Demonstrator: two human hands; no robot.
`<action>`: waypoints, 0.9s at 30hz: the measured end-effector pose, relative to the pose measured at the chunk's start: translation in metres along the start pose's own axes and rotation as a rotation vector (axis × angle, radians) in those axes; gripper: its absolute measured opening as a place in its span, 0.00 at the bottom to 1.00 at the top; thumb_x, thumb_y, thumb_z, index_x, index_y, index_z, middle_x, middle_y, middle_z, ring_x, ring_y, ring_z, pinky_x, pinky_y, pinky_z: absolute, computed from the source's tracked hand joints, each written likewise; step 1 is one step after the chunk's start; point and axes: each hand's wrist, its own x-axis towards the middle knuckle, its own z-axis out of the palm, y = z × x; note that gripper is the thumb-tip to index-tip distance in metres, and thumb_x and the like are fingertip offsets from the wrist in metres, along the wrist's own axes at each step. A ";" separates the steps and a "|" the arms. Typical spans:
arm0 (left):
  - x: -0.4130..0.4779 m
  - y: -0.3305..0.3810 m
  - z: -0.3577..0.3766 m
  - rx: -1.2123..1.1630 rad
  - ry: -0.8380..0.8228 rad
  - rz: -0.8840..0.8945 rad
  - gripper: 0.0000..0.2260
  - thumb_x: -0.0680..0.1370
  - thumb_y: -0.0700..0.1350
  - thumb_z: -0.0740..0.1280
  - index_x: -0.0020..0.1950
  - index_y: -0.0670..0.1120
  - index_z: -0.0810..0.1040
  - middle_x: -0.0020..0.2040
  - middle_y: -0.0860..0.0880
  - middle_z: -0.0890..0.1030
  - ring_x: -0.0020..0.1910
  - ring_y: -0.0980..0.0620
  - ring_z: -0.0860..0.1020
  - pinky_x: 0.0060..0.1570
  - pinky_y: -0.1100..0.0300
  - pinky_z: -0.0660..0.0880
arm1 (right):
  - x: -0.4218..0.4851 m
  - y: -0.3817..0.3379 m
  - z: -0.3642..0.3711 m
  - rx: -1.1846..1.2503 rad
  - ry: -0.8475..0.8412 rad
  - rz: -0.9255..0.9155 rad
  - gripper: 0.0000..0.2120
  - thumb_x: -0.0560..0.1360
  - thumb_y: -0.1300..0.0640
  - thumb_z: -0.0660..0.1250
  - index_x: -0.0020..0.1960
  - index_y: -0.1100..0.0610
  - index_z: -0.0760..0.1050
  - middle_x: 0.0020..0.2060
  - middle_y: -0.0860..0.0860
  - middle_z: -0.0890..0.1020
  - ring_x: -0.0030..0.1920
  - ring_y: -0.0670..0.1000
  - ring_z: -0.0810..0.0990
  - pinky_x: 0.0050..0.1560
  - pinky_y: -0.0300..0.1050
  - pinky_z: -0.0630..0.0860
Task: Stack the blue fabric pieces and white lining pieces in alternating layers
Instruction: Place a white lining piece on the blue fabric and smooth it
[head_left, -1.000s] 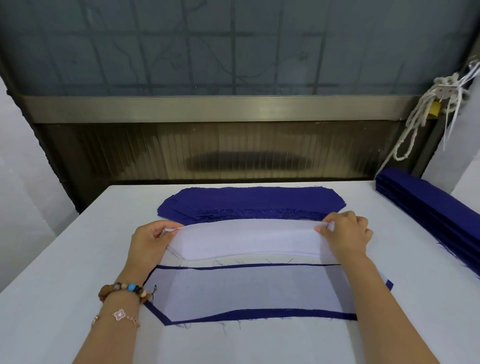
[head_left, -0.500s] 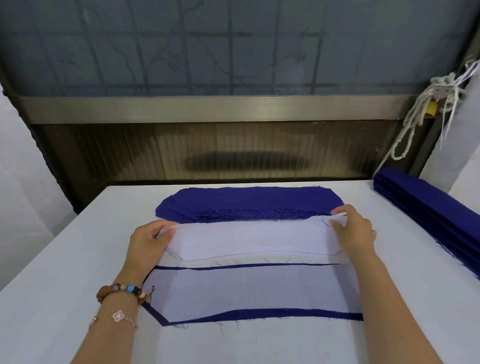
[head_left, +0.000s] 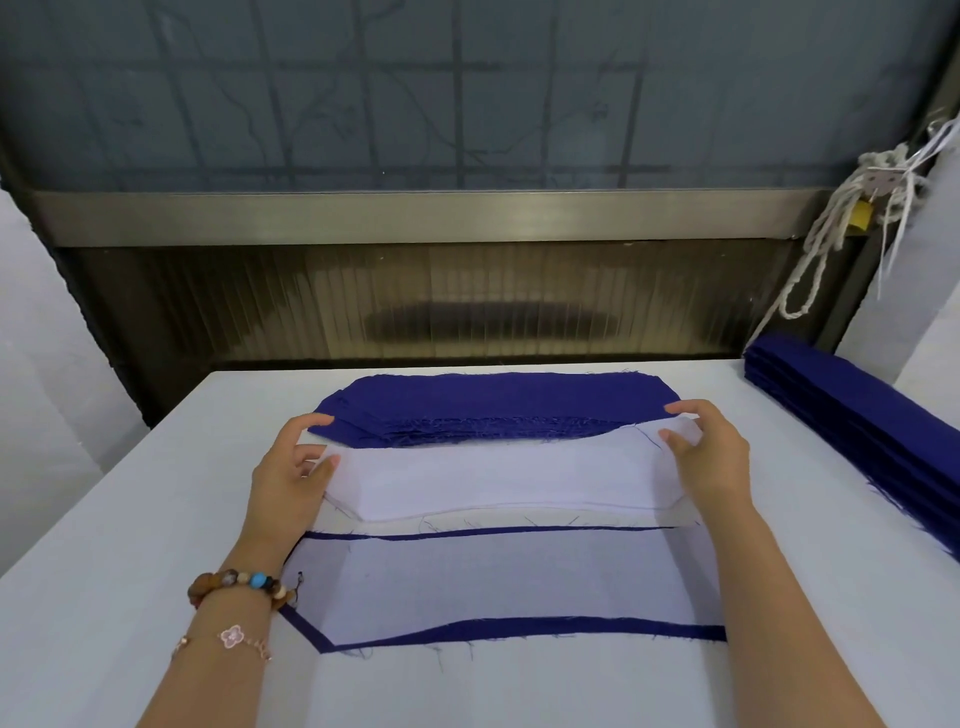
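Blue fabric pile (head_left: 493, 402): many cut pieces laid flat at the far middle of the table. They are long with angled ends, and frayed threads run along the near edge.
White lining pile (head_left: 493, 483): same long shape, lying flat just nearer than the blue pile. Its far edge touches the blue pile's frayed edge.
Layered stack (head_left: 493, 579): nearest the person. A white lining sheet lies on top, and blue fabric shows as a narrow border along the far, near and left edges.
Left hand (head_left: 288, 483): at the left ends of the two piles. The forefinger reaches to the blue pile's left tip and the thumb lies on the end of the lining pile. The two are well parted, with nothing seen caught between them.
Right hand (head_left: 711, 457): at the right ends of the two piles, fingers loosely curved. The forefinger is at the blue pile's right tip and the thumb is on the lining's corner, which shows between them. Whether a layer is pinched cannot be told.
Table (head_left: 130, 519): covered in white cloth, and all three piles rest on it.
Folded blue bundle (head_left: 857, 421): thick, many-layered, along the table's right edge — well apart from the piles.
Beaded bracelet (head_left: 239, 584): brown beads with one blue, on the left wrist.
Chain bracelet (head_left: 231, 636): thin, with a pink flower charm, on the left forearm just nearer than the beads.
Rope (head_left: 826, 249): off-white and looped, hanging at the upper right.
Window (head_left: 467, 93): grey frosted pane behind the table — a metal rail runs below it.
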 end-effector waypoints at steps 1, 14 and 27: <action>0.000 0.000 -0.001 -0.009 0.002 0.024 0.14 0.79 0.38 0.66 0.63 0.48 0.75 0.56 0.48 0.77 0.54 0.48 0.76 0.52 0.56 0.76 | 0.000 -0.001 -0.001 0.005 0.009 0.015 0.11 0.77 0.61 0.68 0.58 0.52 0.75 0.56 0.55 0.77 0.59 0.56 0.74 0.52 0.40 0.67; 0.002 0.008 -0.021 -0.342 -0.025 -0.132 0.06 0.75 0.44 0.72 0.52 0.50 0.85 0.47 0.55 0.85 0.50 0.55 0.81 0.44 0.63 0.76 | 0.003 -0.006 -0.013 0.029 0.043 0.056 0.12 0.76 0.61 0.68 0.58 0.52 0.76 0.60 0.57 0.77 0.60 0.56 0.74 0.52 0.40 0.66; -0.017 0.015 -0.038 -0.232 -0.099 -0.139 0.06 0.74 0.42 0.73 0.49 0.51 0.86 0.42 0.59 0.85 0.46 0.55 0.81 0.37 0.70 0.75 | -0.019 0.014 -0.045 -0.015 -0.032 0.034 0.12 0.74 0.58 0.71 0.55 0.46 0.75 0.53 0.52 0.75 0.51 0.51 0.74 0.48 0.43 0.71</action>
